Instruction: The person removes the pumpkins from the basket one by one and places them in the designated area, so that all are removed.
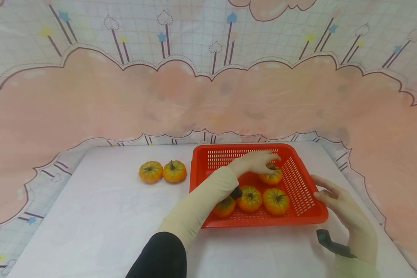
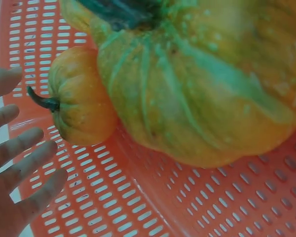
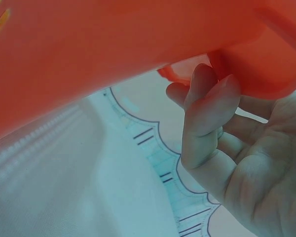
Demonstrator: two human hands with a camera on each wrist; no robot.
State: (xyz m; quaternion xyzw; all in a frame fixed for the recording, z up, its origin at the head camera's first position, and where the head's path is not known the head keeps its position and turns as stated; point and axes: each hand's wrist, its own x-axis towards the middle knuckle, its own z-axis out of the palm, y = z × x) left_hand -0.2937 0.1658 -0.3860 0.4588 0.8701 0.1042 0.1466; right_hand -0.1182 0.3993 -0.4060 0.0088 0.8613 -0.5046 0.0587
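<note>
In the head view my left hand (image 1: 255,162) reaches over the red plastic basket (image 1: 257,223), its fingers extended above a small orange pumpkin (image 1: 273,177) at the back right. The left wrist view shows those fingers (image 2: 27,148) spread, apart from a pumpkin (image 2: 84,98) with a dark curved stem. A larger-looking pumpkin (image 2: 197,94) fills the foreground there. More pumpkins (image 1: 249,199) sit along the basket's near side, one partly hidden by my left wrist. My right hand (image 1: 345,206) holds the basket's right rim, with curled fingers and thumb (image 3: 212,108) at the edge.
Two more orange pumpkins, one on the left (image 1: 151,172) and one on the right (image 1: 174,171), sit side by side on the white table (image 1: 118,216), left of the basket. A patterned peach cloth (image 1: 160,100) hangs behind the table.
</note>
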